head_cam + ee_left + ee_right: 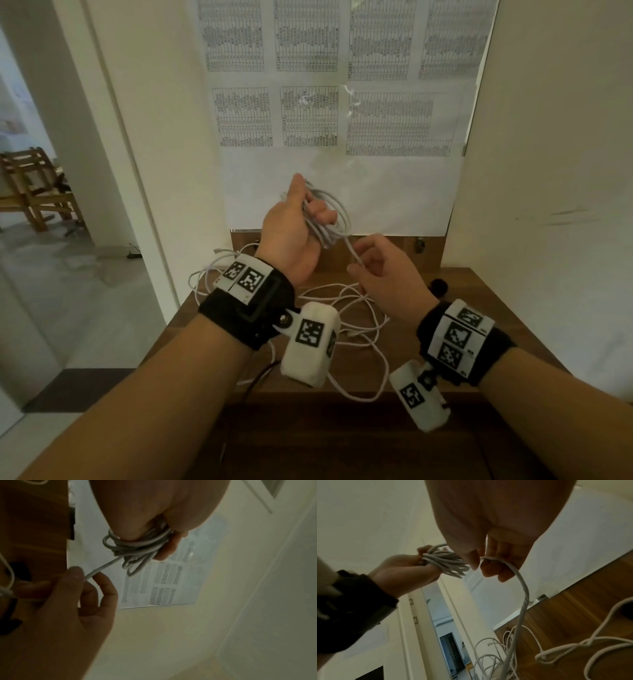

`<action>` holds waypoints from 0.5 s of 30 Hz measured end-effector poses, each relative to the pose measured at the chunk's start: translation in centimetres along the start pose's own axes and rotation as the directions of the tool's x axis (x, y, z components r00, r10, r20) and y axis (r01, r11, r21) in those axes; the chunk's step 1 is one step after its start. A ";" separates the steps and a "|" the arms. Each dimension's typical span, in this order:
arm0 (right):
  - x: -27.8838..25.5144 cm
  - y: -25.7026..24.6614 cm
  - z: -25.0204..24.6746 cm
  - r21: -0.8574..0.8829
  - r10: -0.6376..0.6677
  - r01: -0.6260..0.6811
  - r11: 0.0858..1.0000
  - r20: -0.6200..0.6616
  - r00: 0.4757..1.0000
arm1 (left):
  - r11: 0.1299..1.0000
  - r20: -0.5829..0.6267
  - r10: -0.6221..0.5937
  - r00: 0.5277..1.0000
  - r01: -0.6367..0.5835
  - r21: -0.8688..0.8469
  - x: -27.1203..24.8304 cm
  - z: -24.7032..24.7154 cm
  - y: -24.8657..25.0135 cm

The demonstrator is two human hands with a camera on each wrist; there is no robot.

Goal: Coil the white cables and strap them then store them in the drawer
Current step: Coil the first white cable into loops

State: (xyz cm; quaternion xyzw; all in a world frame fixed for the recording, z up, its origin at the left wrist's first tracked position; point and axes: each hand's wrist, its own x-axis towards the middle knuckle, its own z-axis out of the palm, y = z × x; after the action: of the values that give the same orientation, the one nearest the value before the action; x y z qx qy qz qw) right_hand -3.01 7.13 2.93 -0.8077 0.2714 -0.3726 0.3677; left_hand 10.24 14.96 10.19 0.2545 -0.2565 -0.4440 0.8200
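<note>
My left hand is raised above the wooden table and grips a bundle of white cable loops; the same coil shows wrapped round the fingers in the left wrist view. One strand runs from the coil down to my right hand, which pinches the cable between thumb and fingers. From that pinch the white cable hangs to a loose tangle of white cables on the table. The left hand with the coil appears in the right wrist view too.
The wooden table stands against a white wall with printed sheets. A small black object lies at the table's right rear. An open doorway with a wooden chair is at the left.
</note>
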 end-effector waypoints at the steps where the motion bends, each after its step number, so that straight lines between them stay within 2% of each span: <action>1: 0.0 -0.3 0.2 -0.003 -0.002 0.002 1.000 0.027 1.000 | 0.995 0.004 0.046 0.999 -0.047 0.088 0.0 0.1 -0.3; 4: 0.0 -0.8 0.4 0.151 -0.003 -0.008 0.989 0.069 0.998 | 0.911 0.079 0.168 0.983 -0.185 0.367 -0.2 0.0 -1.0; 5: 0.0 -1.0 0.4 0.227 0.017 -0.031 0.974 0.066 0.998 | 0.840 0.125 0.212 0.969 -0.246 0.484 -0.2 -0.1 -1.1; 7: -0.1 -1.2 0.3 0.361 0.077 -0.097 0.927 0.071 0.995 | 0.643 0.225 0.279 0.933 -0.356 0.678 -0.3 -0.6 -1.3; 11: -0.4 -1.6 0.6 0.482 0.149 -0.217 0.849 0.176 0.973 | 0.422 0.364 0.266 0.893 -0.447 0.788 -0.6 -0.8 -2.0; 15: -0.5 -2.0 0.5 0.511 0.209 -0.322 0.797 0.267 0.941 | 0.185 0.403 0.213 0.890 -0.442 0.878 -0.2 -1.5 -2.5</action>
State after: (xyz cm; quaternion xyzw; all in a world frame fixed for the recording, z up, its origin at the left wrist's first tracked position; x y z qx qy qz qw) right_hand -2.58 8.91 4.12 -0.6551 0.2268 -0.2971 0.6566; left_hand 9.61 14.27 7.41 0.5903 -0.5956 -0.0334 0.5438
